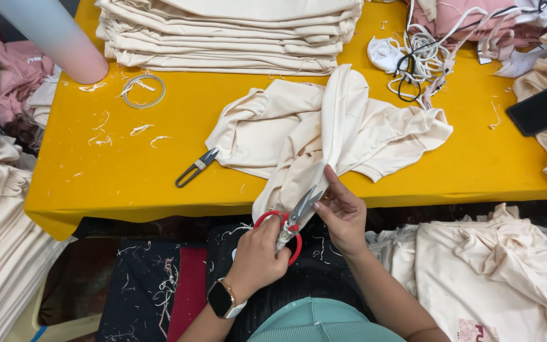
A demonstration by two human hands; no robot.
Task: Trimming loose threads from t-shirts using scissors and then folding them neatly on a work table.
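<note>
Yellow cloth covers the surface, and at its near edge a crumpled cream knit garment trails down to where the left hand has its fingers closed through the loops of red-handled scissors, blades parted at the fabric, while the right hand pinches the hanging hem taut. Trimming seems under way; the cut wants steady tension. Left lie small metal thread snips, far a stack of folded cream garments; no containers show.

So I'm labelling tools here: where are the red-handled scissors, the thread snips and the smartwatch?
red-handled scissors (289, 225), head view, at the pivot.
thread snips (195, 168), head view, mid-handle.
smartwatch (221, 298), head view, on its screen.
</note>
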